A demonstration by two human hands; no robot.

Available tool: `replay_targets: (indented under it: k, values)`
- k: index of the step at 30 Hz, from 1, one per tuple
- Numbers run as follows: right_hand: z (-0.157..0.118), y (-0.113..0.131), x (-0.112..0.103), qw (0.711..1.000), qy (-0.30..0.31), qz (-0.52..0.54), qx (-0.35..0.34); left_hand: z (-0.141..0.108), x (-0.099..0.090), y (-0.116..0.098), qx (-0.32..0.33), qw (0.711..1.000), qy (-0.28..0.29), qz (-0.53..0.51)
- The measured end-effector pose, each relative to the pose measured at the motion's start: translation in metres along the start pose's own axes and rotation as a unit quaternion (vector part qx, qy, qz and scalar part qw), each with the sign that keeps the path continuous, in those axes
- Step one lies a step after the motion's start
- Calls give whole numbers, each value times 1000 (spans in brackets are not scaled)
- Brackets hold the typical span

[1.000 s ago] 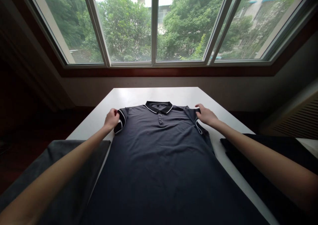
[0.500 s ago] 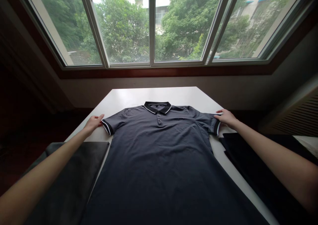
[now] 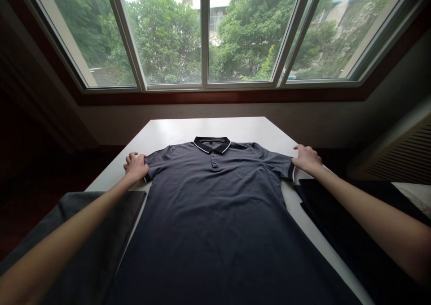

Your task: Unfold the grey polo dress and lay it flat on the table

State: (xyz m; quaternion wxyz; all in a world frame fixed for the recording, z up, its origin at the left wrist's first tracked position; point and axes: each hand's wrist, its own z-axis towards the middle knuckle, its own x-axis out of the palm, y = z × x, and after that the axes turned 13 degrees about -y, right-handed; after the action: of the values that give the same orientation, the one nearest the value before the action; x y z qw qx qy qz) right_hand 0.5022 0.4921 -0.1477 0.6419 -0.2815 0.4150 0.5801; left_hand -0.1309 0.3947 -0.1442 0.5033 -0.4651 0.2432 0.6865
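A dark grey polo shirt [image 3: 215,215] lies front side up, its black collar with a white stripe pointing away from me. My left hand [image 3: 135,167] is closed at the left sleeve's edge and covers most of the black-and-white cuff. At the opposite sleeve, my right hand [image 3: 307,158] has its thumb side against the cuff and its fingers bent; the exact grip is partly hidden. Both sleeves stretch outward, and soft wrinkles cross the chest below the buttons.
The shirt rests on a white table [image 3: 208,126]. Folded grey cloth [image 3: 111,224] lies under my left forearm, and black cloth [image 3: 336,215] under my right. Beyond the table is a window [image 3: 205,40]; a slatted unit [image 3: 400,143] stands at the right.
My left hand has shifted right over the sleeve cuff, its fingers more curled. My right hand has turned slightly at its cuff, with its fingers more bent. The shirt has barely moved.
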Motion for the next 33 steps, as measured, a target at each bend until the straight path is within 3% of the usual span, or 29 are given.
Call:
replay_targets:
  k: [4, 9, 12, 15, 19, 24, 29, 33]
  values:
    - [-2, 46, -12, 999, 0, -10, -35, 3, -5, -28, 60, 997, -41, 5]
    - [-12, 138, -10, 980, 77, 54, -176, 3, 9, -98, 195, 978, 25, -71]
    - [-23, 186, 1, 970, 102, 67, -209, -1, 25, -142, 196, 972, 91, -92]
    - [-30, 213, 15, 969, 112, 66, -209, -2, 40, -175, 172, 971, 135, -98]
    - [-30, 220, 32, 974, 110, 69, -184, 4, 54, -194, 150, 974, 139, -98]
    - [-25, 212, 50, 976, 134, 77, -151, 15, 63, -193, 155, 973, 141, -93]
    - [-25, 210, 54, 974, 147, 95, -141, 20, 65, -193, 160, 971, 149, -97]
    - [-30, 209, 50, 985, 42, 101, -131, 18, 65, -193, 149, 976, 114, -115]
